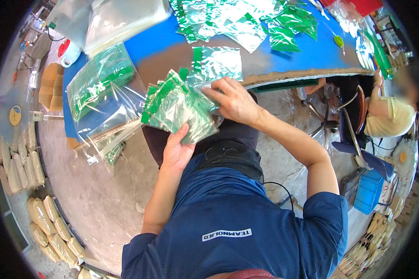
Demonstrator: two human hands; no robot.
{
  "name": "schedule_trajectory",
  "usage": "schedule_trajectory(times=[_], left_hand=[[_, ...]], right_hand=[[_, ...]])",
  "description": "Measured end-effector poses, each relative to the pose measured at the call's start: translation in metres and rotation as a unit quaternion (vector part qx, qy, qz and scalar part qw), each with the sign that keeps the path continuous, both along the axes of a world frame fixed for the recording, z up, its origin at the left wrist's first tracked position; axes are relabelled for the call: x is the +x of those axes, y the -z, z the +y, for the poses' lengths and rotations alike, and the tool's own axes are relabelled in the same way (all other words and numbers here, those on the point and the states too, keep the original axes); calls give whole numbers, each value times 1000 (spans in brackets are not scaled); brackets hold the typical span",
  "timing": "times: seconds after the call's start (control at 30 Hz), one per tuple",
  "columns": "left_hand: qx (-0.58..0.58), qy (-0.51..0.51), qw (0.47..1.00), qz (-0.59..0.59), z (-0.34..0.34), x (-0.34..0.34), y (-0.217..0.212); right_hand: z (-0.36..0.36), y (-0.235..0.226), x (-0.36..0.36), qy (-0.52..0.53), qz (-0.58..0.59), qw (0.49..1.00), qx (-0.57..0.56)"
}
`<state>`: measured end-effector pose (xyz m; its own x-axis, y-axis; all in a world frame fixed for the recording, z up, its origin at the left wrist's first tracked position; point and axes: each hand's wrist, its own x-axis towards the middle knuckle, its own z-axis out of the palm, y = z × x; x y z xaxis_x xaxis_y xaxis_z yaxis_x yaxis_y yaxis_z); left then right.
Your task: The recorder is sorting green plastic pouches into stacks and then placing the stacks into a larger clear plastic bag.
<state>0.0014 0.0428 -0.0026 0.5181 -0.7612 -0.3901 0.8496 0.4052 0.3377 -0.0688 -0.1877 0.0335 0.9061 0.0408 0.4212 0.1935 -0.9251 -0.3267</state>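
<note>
My left hand [178, 152] grips a fanned stack of flat green-and-silver foil packets [179, 111] from below, its thumb on top. At the stack's upper right edge is my right hand [237, 102], with its fingers bent together; what lies between the fingertips is hidden. Just beyond, a single packet [221, 63] lies flat near the table's edge. To the left, a clear plastic bag [121, 111] containing more green packets [102, 79] overhangs the table's corner.
Loose packets [237, 21] are heaped at the back of the blue table [158, 60]. Clear plastic sheets [125, 23] and a white-and-red mug [70, 53] stand at the left. Another person [391, 116] sits at the right, near chairs and a blue crate [368, 191].
</note>
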Motion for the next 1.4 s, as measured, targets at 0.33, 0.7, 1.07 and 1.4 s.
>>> schedule_trajectory(times=[0.33,0.7,1.07,1.4], left_hand=[[37,-22,999,6,-14,0,-17],[72,9,997,-4,-25,-2,3],[84,53,992,-82,-26,10,1],[66,126,952,-272,-8,16,0]], right_hand=[[-4,-17,-9,-145,57,986,67],[-26,-28,4,-113,147,979,79],[-50,-41,-1,8,193,969,156],[-81,-6,-57,55,105,985,-127]])
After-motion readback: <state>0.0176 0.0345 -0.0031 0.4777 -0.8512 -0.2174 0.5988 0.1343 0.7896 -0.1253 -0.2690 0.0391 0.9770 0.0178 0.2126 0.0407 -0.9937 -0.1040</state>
